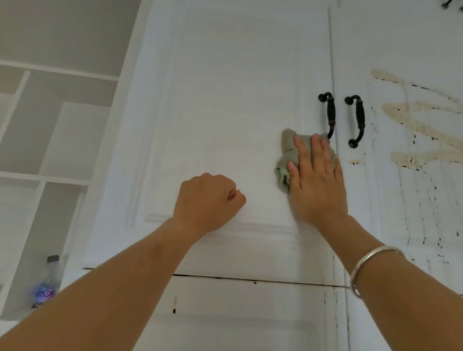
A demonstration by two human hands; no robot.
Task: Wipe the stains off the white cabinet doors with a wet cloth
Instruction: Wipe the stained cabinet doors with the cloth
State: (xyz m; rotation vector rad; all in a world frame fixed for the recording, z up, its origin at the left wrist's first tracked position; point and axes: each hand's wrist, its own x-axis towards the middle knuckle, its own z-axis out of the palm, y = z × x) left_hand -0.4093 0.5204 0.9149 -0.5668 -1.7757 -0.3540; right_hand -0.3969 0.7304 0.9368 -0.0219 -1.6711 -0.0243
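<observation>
Two white cabinet doors fill the view. My right hand [316, 179] lies flat with straight fingers and presses a grey-green cloth [288, 148] against the left door [223, 95], just below that door's black handle [330, 114]. My left hand [208, 201] is curled into a fist, holds nothing and rests its knuckles on the same door, lower and to the left. The right door [420, 197] carries broad beige smears [429, 125] and thin dark drip marks. Its own black handle [357, 121] hangs beside the first.
A lower cabinet door [245, 316] below the gap shows a brown drip [174, 304] and smears at the bottom edge. White open shelves [49, 140] stand to the left, with a plastic bottle [47, 281] on the lowest one. Another black handle [455, 4] shows at the top right.
</observation>
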